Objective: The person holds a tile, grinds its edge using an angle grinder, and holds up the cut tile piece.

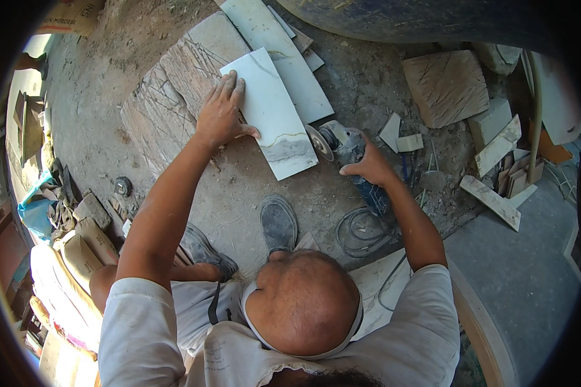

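My left hand (219, 116) holds a white marble-patterned tile (272, 109) by its left edge, fingertips and thumb on the tile with a gap between them. The tile lies slanted, partly over a rough brown stone slab (174, 93) and another white tile (287, 61). In my right hand (373, 166) is a dusty blue angle grinder (350, 147), gripped around its body. Its round disc (319, 142) stands at the tile's lower right edge; whether it touches cannot be made out. My palm hides part of the grinder.
A coiled cable (361, 235) lies below the grinder. Tile offcuts (490, 201) and a square brown stone (447, 88) are on the right. A big rounded container (426, 19) bounds the far side. A tape measure (123, 186) and several bags (87, 245) sit left. My shoes (279, 222) are close by.
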`<state>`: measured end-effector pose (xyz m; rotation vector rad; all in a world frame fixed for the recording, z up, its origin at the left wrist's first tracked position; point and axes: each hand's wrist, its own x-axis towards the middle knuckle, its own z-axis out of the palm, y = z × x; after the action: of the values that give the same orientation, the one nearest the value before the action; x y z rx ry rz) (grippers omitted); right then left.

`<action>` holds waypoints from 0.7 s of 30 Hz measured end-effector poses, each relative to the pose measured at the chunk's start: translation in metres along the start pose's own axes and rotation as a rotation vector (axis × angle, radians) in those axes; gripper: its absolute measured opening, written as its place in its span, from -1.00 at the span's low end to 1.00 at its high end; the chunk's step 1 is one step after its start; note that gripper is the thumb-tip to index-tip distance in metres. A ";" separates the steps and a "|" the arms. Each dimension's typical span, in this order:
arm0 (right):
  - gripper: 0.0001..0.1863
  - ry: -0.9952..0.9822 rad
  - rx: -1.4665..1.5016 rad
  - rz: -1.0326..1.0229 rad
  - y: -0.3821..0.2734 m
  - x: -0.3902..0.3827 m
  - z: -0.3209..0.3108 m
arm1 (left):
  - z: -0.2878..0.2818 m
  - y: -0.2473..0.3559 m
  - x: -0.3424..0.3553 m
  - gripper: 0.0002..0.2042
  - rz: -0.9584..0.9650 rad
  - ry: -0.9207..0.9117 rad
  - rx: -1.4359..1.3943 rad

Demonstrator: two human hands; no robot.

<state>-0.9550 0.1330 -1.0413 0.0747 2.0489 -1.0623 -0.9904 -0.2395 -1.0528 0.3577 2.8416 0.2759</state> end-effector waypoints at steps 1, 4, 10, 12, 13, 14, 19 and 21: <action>0.14 -0.008 0.006 -0.010 0.003 0.000 0.000 | 0.000 0.000 0.000 0.29 0.002 0.004 0.002; 0.12 -0.001 0.002 0.014 0.004 -0.005 0.002 | 0.002 -0.002 -0.001 0.28 0.007 0.014 0.008; 0.13 -0.007 -0.011 0.023 0.011 -0.013 0.002 | 0.001 -0.001 0.000 0.31 0.008 0.001 0.015; 0.12 0.011 -0.022 0.002 0.021 -0.015 0.003 | 0.001 0.001 0.001 0.29 0.008 0.002 0.018; 0.11 0.028 -0.033 -0.021 0.026 -0.017 0.004 | 0.001 0.002 0.001 0.27 0.005 0.003 0.022; 0.11 0.026 -0.031 -0.022 0.023 -0.018 0.004 | 0.001 0.001 0.000 0.27 0.004 0.002 0.024; 0.20 -0.027 -0.012 0.084 0.025 -0.022 0.003 | 0.000 0.001 0.000 0.26 0.007 0.013 0.040; 0.18 -0.003 -0.033 0.075 0.031 -0.022 0.006 | 0.001 0.002 0.000 0.26 0.010 0.015 0.037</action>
<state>-0.9240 0.1557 -1.0486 0.1318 2.0447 -0.9818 -0.9902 -0.2374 -1.0530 0.3785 2.8635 0.2289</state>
